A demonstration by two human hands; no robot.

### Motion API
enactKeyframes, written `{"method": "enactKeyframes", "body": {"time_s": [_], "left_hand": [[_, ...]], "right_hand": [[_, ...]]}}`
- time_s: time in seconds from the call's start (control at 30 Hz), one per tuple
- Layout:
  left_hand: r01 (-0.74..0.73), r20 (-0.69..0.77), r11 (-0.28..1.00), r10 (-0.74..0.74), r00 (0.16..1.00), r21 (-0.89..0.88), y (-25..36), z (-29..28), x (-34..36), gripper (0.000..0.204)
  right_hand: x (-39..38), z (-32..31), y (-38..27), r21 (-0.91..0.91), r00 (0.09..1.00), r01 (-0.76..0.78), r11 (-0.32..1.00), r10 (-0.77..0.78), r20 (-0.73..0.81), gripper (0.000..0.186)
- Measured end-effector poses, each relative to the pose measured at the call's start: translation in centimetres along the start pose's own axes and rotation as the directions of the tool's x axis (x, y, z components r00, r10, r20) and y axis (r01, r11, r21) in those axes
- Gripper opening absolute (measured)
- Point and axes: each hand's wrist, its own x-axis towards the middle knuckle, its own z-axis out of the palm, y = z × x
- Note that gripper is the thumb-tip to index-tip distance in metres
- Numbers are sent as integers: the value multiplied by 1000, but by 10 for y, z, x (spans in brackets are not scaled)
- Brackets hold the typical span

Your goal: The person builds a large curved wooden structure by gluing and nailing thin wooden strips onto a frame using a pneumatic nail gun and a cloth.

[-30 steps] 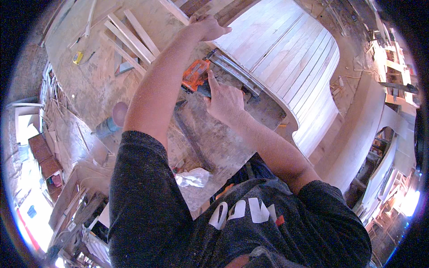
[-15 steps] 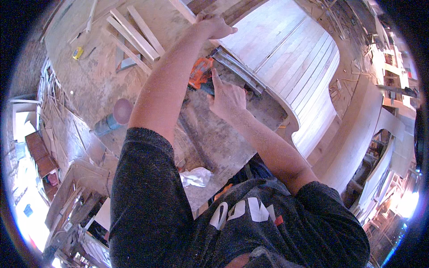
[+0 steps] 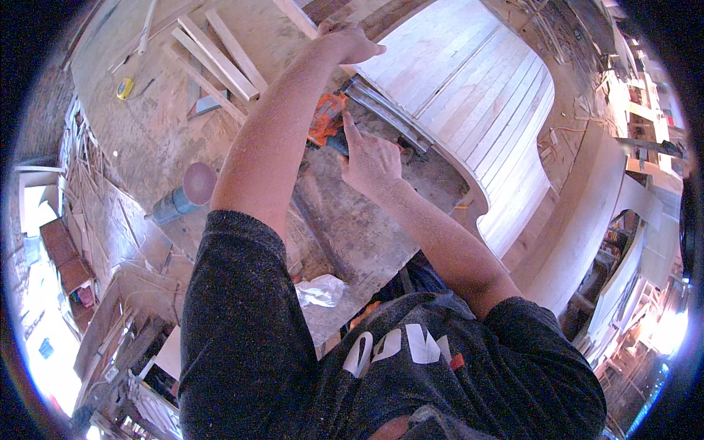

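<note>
My right hand [image 3: 372, 160] is closed around the dark handle of a nail gun [image 3: 327, 121] with an orange body, its index finger stretched along the tool. A long metal magazine [image 3: 389, 114] runs beside the handle, close to the edge of a pale slatted wooden panel [image 3: 469, 81] with a curved outline. Farther away, my left hand [image 3: 352, 44] grips a wooden rail [image 3: 297, 16] at the panel's near left corner. Its thumb points right, and its other fingers are mostly hidden. The nail gun's nose is partly covered by my left forearm.
Loose wooden strips [image 3: 218, 59] and a yellow tape measure [image 3: 125, 89] lie on the stained worktop at the left. Nearer stands a blue-grey cylindrical tool with a round pinkish disc [image 3: 199, 183]. Crumpled white plastic [image 3: 320, 290] lies close to my body. Curved wooden boards [image 3: 576, 227] lean at the right.
</note>
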Motion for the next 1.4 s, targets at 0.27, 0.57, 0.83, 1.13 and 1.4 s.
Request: {"method": "enactKeyframes", "body": {"time_s": [0.27,0.57,0.83,1.13,1.4], "left_hand": [[39,25,999,-39,999,10,-2,-7,-9,99],[11,156,997,-22,987,71,15,-21,-15,87],[-7,219,998,-7,976,66,32,-23,-7,88],[-1,119,997,10,993,-83,3,-2,2,82],[-408,-658,891,188,730,-198,-6,-29,-91,42]], "right_hand": [[-3,1,-3,31,999,21,999,-20,-38,83],[-1,1,5,39,1000,19,999,-19,-16,81],[5,1,14,37,999,-23,999,25,-45,81],[-2,-11,3,71,999,-17,997,20,-45,82],[-67,-135,32,5,995,39,999,-39,96,72]]}}
